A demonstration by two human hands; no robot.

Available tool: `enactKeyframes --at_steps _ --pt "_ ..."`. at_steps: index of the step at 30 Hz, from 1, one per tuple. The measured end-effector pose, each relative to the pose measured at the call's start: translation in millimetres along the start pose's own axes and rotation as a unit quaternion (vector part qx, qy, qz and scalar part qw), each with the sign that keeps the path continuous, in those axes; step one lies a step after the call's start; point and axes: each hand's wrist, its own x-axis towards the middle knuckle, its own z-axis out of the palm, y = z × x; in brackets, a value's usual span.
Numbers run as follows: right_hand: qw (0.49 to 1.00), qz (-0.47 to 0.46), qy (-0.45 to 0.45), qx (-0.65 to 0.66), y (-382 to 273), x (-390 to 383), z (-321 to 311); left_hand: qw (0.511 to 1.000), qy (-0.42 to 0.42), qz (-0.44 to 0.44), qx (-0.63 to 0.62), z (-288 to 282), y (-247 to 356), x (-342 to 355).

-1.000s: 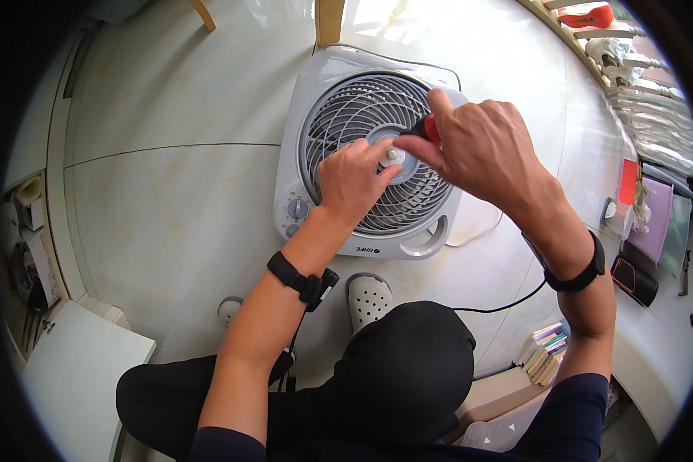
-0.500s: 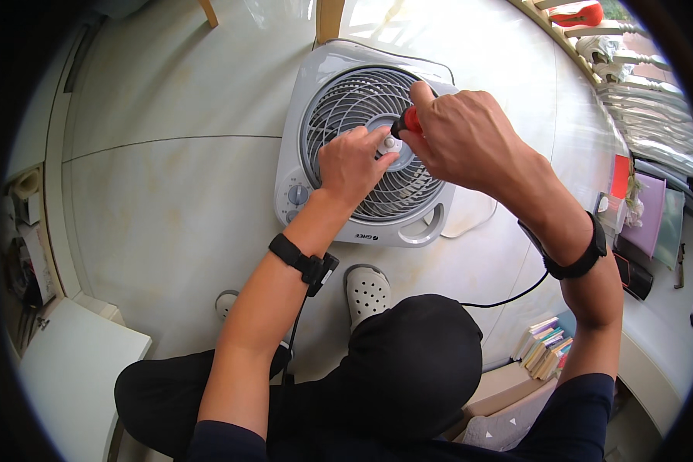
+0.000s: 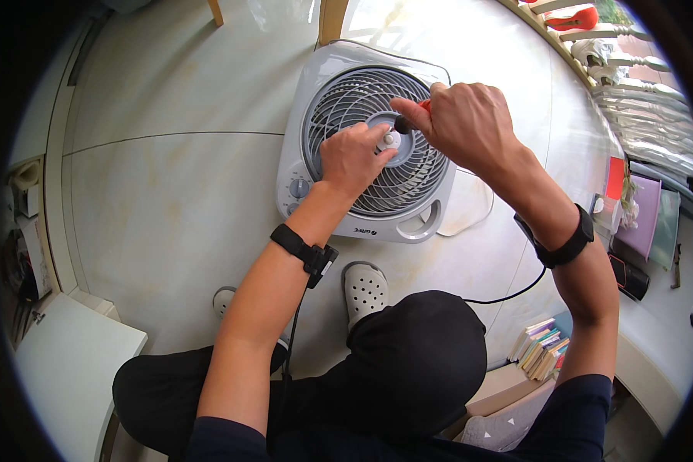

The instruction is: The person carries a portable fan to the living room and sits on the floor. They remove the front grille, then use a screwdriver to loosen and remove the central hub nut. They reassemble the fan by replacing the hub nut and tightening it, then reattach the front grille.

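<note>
A grey box fan (image 3: 294,127) lies on the floor in front of me, its round spiral grille (image 3: 339,100) facing up. At its middle is a small white round knob (image 3: 390,141), gripped between the thumb and fingers of my left hand (image 3: 352,158). My right hand (image 3: 470,123) is closed around a screwdriver (image 3: 404,124) with a red and black handle, held just right of the knob. Most of the handle is hidden in the fist, and I cannot make out where the tip touches. Control dials (image 3: 299,188) sit on the fan's near left corner.
A wooden leg (image 3: 332,19) stands at the fan's far edge. White cord (image 3: 481,219) curls on the floor at its right. Books (image 3: 541,350) stand in a box at lower right, below a white shelf. An open cabinet door (image 3: 77,377) juts out at lower left.
My right hand has turned and shifted slightly right, tilting the screwdriver, with the thumb now stretched along it. My left hand keeps its grip on the knob.
</note>
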Motion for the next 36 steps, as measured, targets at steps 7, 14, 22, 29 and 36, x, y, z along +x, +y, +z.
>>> enactKeyframes --at_steps 7,14,22,29,36 --pt "0.997 -0.056 0.039 0.018 5 -5 -2 1.000 -0.011 -0.003 -0.003 0 -1 1" --pt "0.999 -0.026 0.026 -0.001 -2 -8 -3 1.000 -0.019 0.002 0.009 -1 -1 1" --pt "0.999 -0.034 0.040 0.013 0 -10 11 1.000 -0.029 -0.002 0.011 -3 0 1" --pt "0.995 -0.053 0.085 0.020 -2 -6 8 1.000 -0.015 0.001 0.004 -3 0 1" --pt "0.995 -0.070 0.054 0.037 -2 -3 -1 1.000 -0.021 0.002 0.009 -3 1 2"
